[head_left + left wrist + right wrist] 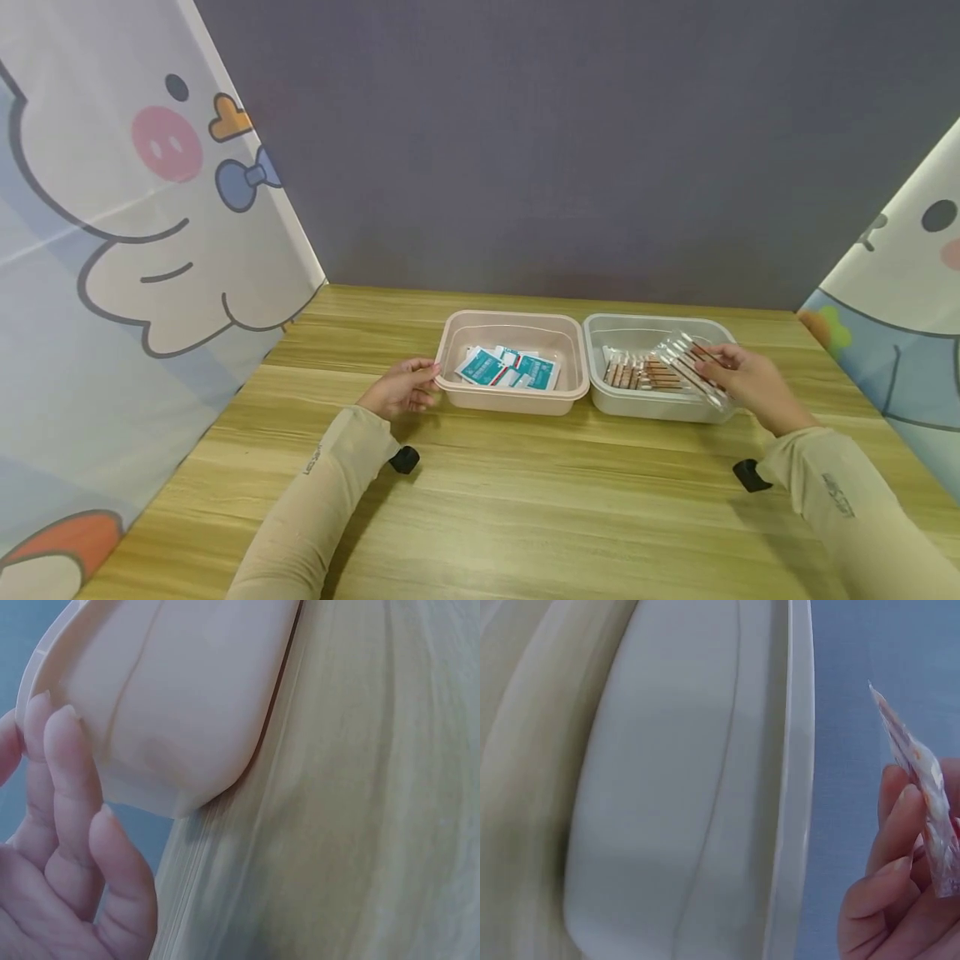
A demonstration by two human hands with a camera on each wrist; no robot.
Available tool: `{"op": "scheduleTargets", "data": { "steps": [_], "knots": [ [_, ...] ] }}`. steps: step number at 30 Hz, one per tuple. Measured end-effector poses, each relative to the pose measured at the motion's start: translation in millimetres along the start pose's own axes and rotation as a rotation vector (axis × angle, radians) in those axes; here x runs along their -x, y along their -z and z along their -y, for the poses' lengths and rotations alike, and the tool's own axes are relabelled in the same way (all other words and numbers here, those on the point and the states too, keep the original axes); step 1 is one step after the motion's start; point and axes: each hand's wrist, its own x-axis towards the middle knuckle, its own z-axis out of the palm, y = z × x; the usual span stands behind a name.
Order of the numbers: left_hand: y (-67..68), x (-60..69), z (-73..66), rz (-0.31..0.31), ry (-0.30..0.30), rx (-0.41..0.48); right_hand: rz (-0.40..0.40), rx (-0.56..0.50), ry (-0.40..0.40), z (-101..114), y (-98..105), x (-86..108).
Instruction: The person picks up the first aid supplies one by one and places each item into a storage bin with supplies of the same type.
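My left hand (405, 388) pinches the left rim of a pink plastic tub (517, 403). In the left wrist view its fingers (71, 761) touch the outer wall below the rim, with the thumb partly cut off at the edge. Teal-and-white sachets (487, 367) lie inside this tub. Over the right end of a pale grey tub (637, 406), my right hand (750, 382) holds a clear packet of cotton swabs (692, 367) between thumb and fingers. The right wrist view shows that wrapped packet (930, 787) edge-on, above the rim. More packets of swabs (630, 371) lie in the grey tub.
Both tubs stand side by side on a wood-grain table (540, 508), near its back edge. A dark grey panel (525, 150) rises behind them. Cartoon-printed sheets (112, 275) flank the table on both sides.
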Motion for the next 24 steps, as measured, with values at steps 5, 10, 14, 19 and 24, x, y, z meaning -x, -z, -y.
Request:
{"op": "scheduleTargets", "data": {
  "steps": [5,10,14,19,24],
  "knots": [
    [0.1,-1.0,-0.7,-0.013,0.014,-0.01,0.088,0.025,-0.001,1.4,5.6,-11.9],
    [0.6,-1.4,-1.7,-0.018,0.025,-0.019,0.197,0.071,-0.011,7.7,13.7,-25.3],
    [0.9,-0.4,-2.3,-0.01,0.015,-0.026,0.249,0.121,0.0,17.8,18.5,-35.9],
    [0.0,-1.7,-1.7,-0.001,0.002,-0.04,0.354,0.171,0.018,27.3,21.1,-50.2],
    [0.7,-1.9,-0.9,-0.019,0.014,-0.054,0.421,0.143,-0.013,29.8,18.7,-65.7]
  ]
}}
